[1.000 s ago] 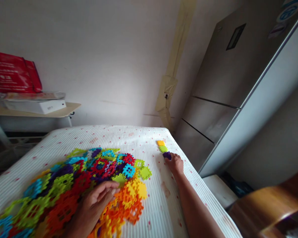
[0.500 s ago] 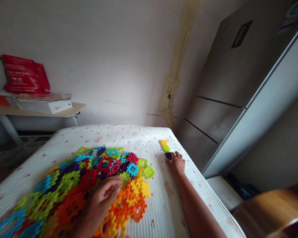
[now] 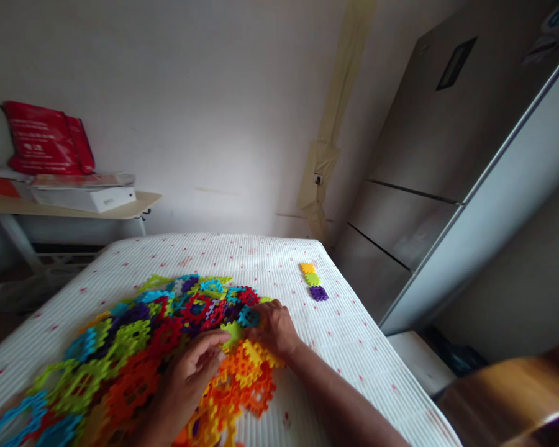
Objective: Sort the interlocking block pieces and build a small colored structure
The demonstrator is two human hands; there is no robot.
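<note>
A heap of interlocking plastic tiles [image 3: 163,335] in many colours covers the left and middle of the table. My left hand [image 3: 190,372] rests low over its near side, fingers loosely curled with a gap to the thumb. A lime-green tile [image 3: 233,334] lies just beyond those fingertips; I see no grip on it. At the heap's right edge, my right hand [image 3: 276,326] reaches in with fingers bent and apart beside a blue window tile [image 3: 248,316]. Part of the heap is hidden under it. Apart from the heap, yellow [image 3: 307,268], green [image 3: 312,279] and purple [image 3: 319,293] tiles form a column.
A white ribbed cloth with red dots covers the table [image 3: 261,254]. A grey refrigerator [image 3: 414,155] stands close to the right side. On the left, a side table [image 3: 146,203] bears a white box [image 3: 93,197] and a red bag [image 3: 46,139]. A wooden chair [image 3: 512,397] is at lower right.
My right hand has left the purple tile, which now lies fully visible below the green one, and has moved left to the heap's edge. My left hand has hardly moved.
</note>
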